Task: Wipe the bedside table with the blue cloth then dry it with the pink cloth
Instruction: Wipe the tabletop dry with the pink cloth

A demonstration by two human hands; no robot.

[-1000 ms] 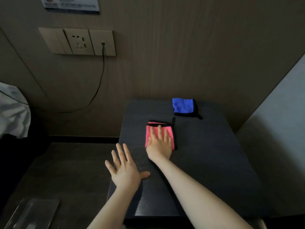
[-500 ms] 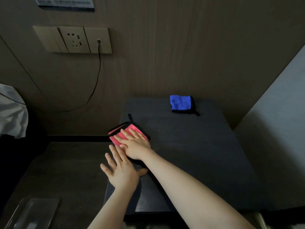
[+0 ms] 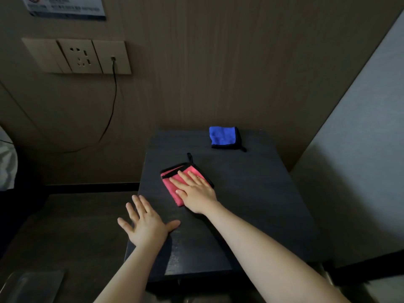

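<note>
Right hand (image 3: 197,193) lies flat, its grip released, with straight fingers pressing the pink cloth (image 3: 175,184) onto the dark surface (image 3: 251,204), left of the middle. Left hand (image 3: 146,226) rests open with fingers spread at the surface's near left edge, holding nothing. Folded blue cloth (image 3: 223,136) sits well apart at the far side, near the wall.

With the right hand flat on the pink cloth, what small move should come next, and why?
Probably slide the folded pink cloth rightward under the flat right hand: the dark bedside table to its right looks uncovered, the folded blue cloth lies aside, and the left hand braces the edge.
</note>
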